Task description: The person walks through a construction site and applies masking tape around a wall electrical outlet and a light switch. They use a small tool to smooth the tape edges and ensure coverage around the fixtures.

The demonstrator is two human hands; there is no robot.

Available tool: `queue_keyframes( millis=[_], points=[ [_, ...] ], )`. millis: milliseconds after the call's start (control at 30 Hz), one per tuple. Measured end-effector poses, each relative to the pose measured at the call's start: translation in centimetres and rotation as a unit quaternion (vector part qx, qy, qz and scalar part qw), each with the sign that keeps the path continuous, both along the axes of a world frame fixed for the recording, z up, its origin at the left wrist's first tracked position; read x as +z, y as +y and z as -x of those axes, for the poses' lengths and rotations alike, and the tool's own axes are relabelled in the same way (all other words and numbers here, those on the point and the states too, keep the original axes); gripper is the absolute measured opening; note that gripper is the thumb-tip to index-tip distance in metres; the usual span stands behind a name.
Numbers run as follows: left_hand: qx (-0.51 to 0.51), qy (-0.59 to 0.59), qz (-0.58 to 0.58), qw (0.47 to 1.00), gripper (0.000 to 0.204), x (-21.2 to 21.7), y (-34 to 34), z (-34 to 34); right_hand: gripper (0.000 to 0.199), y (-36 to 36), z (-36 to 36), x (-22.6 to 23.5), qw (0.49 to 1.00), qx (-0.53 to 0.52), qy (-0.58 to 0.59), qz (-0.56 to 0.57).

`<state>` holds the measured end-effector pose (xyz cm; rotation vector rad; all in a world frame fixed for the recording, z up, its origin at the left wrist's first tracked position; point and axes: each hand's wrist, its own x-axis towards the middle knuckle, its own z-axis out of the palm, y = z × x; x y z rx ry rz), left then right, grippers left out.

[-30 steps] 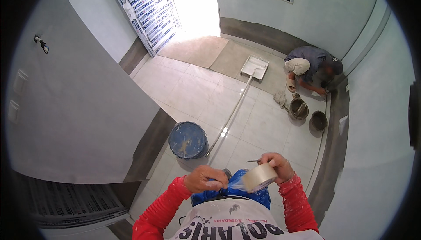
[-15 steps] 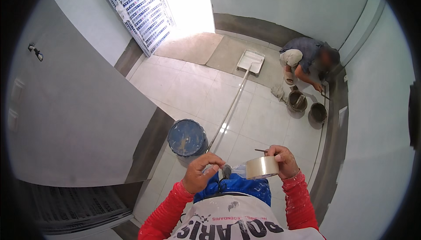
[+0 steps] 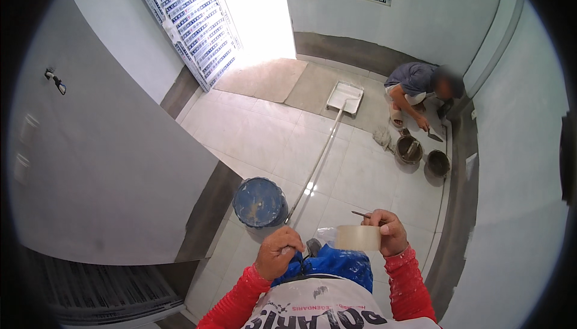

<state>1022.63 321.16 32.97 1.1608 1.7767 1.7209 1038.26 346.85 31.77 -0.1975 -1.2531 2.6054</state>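
- Our right hand keeps its fingers clamped on the roll of tape, now carried lower and closer to the chest than a moment ago.
- Our left hand has moved away from the roll, fingers curled together; whether they pinch a tape end we cannot tell.
- The widening gap suggests tape is being drawn out.
- The blue bucket stands on the tiled floor ahead.

The thin tool in the right hand is half hidden behind the tape roll.
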Motion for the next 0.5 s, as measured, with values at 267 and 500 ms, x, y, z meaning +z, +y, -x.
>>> queue_keyframes(
  millis=[267, 500],
  points=[
    [0.033, -0.19, 0.028, 0.981, 0.021, 1.9, -0.1, -0.5, 0.028, 0.2, -0.3, -0.2, 0.999, 0.017, 0.027, -0.034],
    [-0.037, -0.134, -0.039, 0.99, 0.031, 0.0, -0.3, -0.3, 0.028, -0.2, -0.1, 0.2, 0.999, 0.011, 0.032, -0.035]
  ],
)
